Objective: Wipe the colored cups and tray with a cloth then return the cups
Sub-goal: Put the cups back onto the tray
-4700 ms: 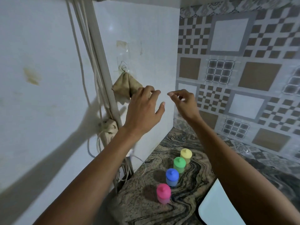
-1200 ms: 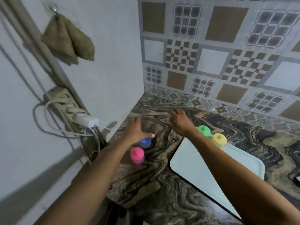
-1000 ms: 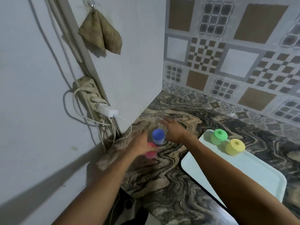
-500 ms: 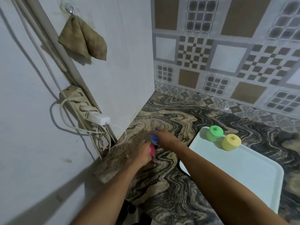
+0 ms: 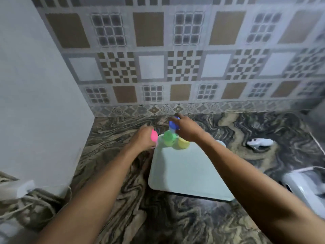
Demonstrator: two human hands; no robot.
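Note:
A pale tray (image 5: 186,173) lies on the marbled counter. A green cup (image 5: 168,138) and a yellow cup (image 5: 183,143) stand at its far left corner. My left hand (image 5: 143,139) grips a pink cup (image 5: 154,135) at the tray's far left edge, beside the green cup. My right hand (image 5: 186,128) holds a blue cup (image 5: 173,125) just behind the green and yellow cups, above the tray's far edge. The frame is blurred, so I cannot tell whether either held cup touches the tray. The cloth is out of view.
A white wall panel (image 5: 40,103) stands close on the left, the patterned tile wall (image 5: 175,67) behind. A small white object (image 5: 259,143) lies on the counter (image 5: 228,124) to the right. A white appliance (image 5: 306,187) sits at the right edge. Cables (image 5: 22,206) trail at lower left.
Both hands have lifted the pink and blue cups from the counter by the left wall and carried them right to the tray's far corner. The camera turned right; the hanging cloth left the view.

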